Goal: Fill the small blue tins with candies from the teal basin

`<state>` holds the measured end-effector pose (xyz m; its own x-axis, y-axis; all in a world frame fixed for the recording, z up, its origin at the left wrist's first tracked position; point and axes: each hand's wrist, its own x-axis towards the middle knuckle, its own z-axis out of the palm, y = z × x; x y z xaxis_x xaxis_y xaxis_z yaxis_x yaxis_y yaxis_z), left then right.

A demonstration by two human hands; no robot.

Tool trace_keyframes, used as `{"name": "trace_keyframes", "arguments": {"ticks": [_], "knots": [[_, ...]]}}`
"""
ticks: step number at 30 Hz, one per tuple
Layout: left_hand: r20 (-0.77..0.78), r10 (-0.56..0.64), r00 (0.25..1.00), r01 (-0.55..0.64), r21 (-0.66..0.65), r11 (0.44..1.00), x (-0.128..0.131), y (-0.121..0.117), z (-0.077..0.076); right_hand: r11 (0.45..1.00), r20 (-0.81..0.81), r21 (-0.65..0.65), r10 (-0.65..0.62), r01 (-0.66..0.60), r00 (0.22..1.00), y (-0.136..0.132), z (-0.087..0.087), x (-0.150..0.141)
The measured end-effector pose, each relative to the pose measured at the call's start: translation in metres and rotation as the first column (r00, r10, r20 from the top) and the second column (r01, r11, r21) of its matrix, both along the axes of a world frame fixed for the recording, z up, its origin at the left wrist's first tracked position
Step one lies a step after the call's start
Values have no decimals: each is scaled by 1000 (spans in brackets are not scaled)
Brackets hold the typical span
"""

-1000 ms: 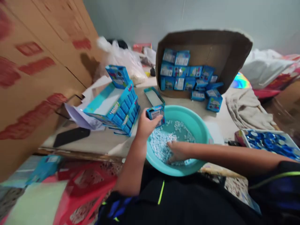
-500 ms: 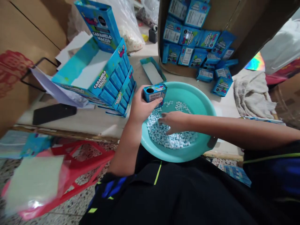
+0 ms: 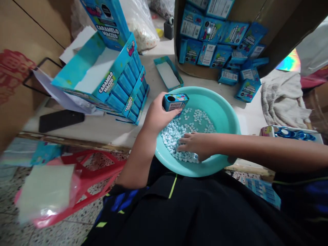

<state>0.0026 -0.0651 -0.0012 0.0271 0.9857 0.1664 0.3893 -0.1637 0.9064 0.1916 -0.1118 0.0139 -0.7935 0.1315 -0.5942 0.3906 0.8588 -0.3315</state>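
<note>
My left hand (image 3: 160, 114) grips a small blue candy box (image 3: 175, 102) over the left rim of a turquoise basin (image 3: 228, 112). The box's top faces up and has a dark round hole near one end. Small pale-blue candies (image 3: 174, 136) lie loose across the basin's bottom, thickest at the left and front. Down among them is my right hand (image 3: 196, 145), palm down, its fingers apart and touching the candies. Its fingertips are partly hidden, and I see no candy clearly held.
Stacked blue display boxes (image 3: 120, 92) stand at the left, beside a black phone (image 3: 61, 118). Behind the basin lie a shallow blue tray (image 3: 167, 73) and a cardboard carton (image 3: 200, 70) of blue candy boxes. A grey cloth (image 3: 279, 95) and an open box (image 3: 294, 133) are at the right.
My right hand has moved nearer the front of the basin, pushing through the candies. My left hand still holds the candy box. The view has shifted slightly, revealing more of the open box at right.
</note>
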Motion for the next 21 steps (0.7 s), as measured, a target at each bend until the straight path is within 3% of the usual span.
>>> {"name": "trace_keyframes", "arguments": {"ticks": [5, 9, 12, 18, 21], "knots": [[11, -2, 1000, 2, -1, 1000, -2, 0, 1, 991, -22, -124, -52, 49, 998, -2, 1, 17], [41, 16, 999, -17, 15, 1000, -6, 2, -3, 924, -69, -293, -277, 246, 958, -7, 9, 39], [26, 31, 999, -32, 37, 999, -8, 4, -6, 877, -100, -325, -403, 353, 910, -13, 14, 54], [36, 29, 999, -27, -36, 999, -5, -3, 2, 901, -25, -278, -352, 331, 936, -21, 21, 47], [18, 26, 1000, -24, -64, 998, -2, -8, 7, 935, -49, -206, -304, 288, 951, -27, 16, 37]]}}
